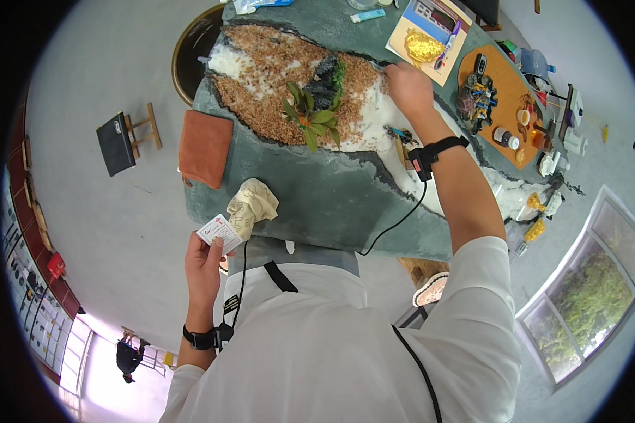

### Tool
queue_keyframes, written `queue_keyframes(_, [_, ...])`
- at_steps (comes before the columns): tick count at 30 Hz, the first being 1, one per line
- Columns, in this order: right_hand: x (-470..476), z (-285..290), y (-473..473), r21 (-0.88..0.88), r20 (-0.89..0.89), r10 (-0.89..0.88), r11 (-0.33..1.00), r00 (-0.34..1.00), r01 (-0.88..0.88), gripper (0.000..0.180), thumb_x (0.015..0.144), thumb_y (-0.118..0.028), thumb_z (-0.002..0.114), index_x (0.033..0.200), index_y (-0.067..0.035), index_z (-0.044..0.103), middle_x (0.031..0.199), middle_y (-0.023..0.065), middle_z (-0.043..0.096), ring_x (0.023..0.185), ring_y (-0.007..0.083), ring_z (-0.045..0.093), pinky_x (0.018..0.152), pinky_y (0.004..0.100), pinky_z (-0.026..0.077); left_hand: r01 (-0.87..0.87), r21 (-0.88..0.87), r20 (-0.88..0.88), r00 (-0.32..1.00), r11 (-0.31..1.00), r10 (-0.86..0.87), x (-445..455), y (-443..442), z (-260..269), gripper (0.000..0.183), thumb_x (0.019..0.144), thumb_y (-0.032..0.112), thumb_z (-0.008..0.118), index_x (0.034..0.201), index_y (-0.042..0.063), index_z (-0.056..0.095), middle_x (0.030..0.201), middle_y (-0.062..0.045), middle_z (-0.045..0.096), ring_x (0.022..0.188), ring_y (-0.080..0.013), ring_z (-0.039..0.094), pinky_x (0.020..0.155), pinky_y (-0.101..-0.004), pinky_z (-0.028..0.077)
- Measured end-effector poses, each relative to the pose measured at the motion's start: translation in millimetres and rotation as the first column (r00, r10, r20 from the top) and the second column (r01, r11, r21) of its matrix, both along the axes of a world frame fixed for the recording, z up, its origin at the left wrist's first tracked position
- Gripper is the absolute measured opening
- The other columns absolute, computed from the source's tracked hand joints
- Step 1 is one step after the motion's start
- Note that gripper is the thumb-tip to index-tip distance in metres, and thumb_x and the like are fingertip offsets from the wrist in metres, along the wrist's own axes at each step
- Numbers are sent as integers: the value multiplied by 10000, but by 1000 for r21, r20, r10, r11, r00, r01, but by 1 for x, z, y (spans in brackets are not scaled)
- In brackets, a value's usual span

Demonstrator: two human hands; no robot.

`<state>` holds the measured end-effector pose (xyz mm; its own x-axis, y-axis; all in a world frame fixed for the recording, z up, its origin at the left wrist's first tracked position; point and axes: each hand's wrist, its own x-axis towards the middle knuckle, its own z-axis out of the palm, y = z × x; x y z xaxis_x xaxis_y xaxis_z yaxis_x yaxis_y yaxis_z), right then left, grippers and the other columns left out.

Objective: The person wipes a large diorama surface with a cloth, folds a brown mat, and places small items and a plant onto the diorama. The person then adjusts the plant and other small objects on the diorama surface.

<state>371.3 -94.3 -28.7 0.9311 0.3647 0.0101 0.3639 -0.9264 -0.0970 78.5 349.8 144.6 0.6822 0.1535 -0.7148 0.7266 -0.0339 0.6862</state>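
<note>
My left hand (203, 267) grips a printed white card (219, 232) at the table's near left edge, thumb on its face. Beside the card lies a crumpled cream cloth (251, 203) with a line pattern. My right hand (408, 90) reaches across the table, fingers bent down at the far rim of an inlaid bed of brown pebbles (264, 69) and white sand (373, 113). Its fingertips are partly hidden, so whether they pinch anything is unclear. A dark rock (324, 82) and a green-leaved plant (317, 119) stand among the pebbles.
A folded rust-brown cloth (205, 148) lies on the left of the stone-grey table (317, 195). Beyond my right hand, a booklet (399, 50) carries a gold figurine (423, 47) and a purple toothbrush (450, 45). An orange-brown mat (500, 69) holds a bottle (505, 138) and cups.
</note>
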Motion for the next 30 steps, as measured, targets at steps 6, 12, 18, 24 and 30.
queue_keyframes(6, [6,5,14,28,118,-30,999,993,27,115,839,-97,678,915,-120,760,822,89,676,840,315,705,725,450,574,5,-8,-10,1000,1000,-5,-2,2,-1,136,1097,105,582,1182,-1,588,1104,-99,731,888,-139,710,728,-267,564])
queue_keyframes(12, [6,-15,26,-1,95,-1,1000,996,1,124,829,-88,670,917,-110,755,816,86,677,844,307,707,735,442,578,6,7,12,1000,1000,-6,-7,5,-1,139,1097,105,582,1187,0,587,1103,-100,732,882,-143,713,729,-268,558])
queue_keyframes(18, [11,-9,17,-5,62,69,998,996,-69,145,835,-108,682,950,-125,769,805,90,664,829,328,706,711,463,573,21,6,2,1000,1000,-21,-5,4,1,124,1094,86,579,1181,-3,583,1095,-105,730,885,-146,712,747,-278,568])
queue_keyframes(24, [5,18,-15,49,127,-42,998,991,36,125,889,-137,691,972,-122,784,864,112,737,832,338,722,733,460,581,-13,-10,42,999,1000,13,-12,5,1,129,1091,83,584,1183,-7,581,1087,-106,731,880,-147,711,729,-272,551])
queue_keyframes(30, [-5,23,-49,5,100,-74,997,992,74,116,895,-140,679,962,-129,773,858,107,748,838,323,725,740,457,584,28,1,3,1000,1000,-28,-14,6,-1,148,1093,107,591,1188,-6,583,1097,-103,730,882,-140,703,737,-272,553])
